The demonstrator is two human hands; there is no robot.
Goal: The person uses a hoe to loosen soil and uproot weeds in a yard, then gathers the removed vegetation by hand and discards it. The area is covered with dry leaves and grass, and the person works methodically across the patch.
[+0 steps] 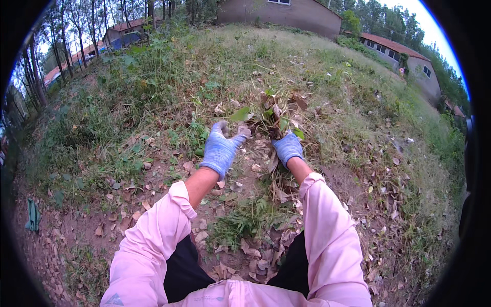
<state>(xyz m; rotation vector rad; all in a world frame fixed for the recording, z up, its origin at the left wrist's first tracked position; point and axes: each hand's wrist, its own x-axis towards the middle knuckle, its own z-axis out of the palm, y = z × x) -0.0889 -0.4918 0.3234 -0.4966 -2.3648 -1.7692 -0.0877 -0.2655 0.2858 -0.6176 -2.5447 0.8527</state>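
Note:
My right hand point(288, 148), in a blue knitted glove, is closed around a bunch of weeds and dry leaves point(277, 115). Some green leaves and pale stems stick out above the fist. To the left, my left hand point(221, 149) wears a matching glove with greyish fingertips. Its thumb and fingers are spread with nothing between them, close to a broad green leaf point(241, 114) at the bunch's edge. A heap of uprooted-looking green weeds point(239, 226) lies on the soil between my knees.
Fallen dry leaves point(253, 251) litter the bare soil around me. Tall grass and weeds point(142, 84) grow ahead and to the left. A green cloth point(33, 215) lies at far left. Buildings point(280, 15) and trees point(78, 30) stand in the background.

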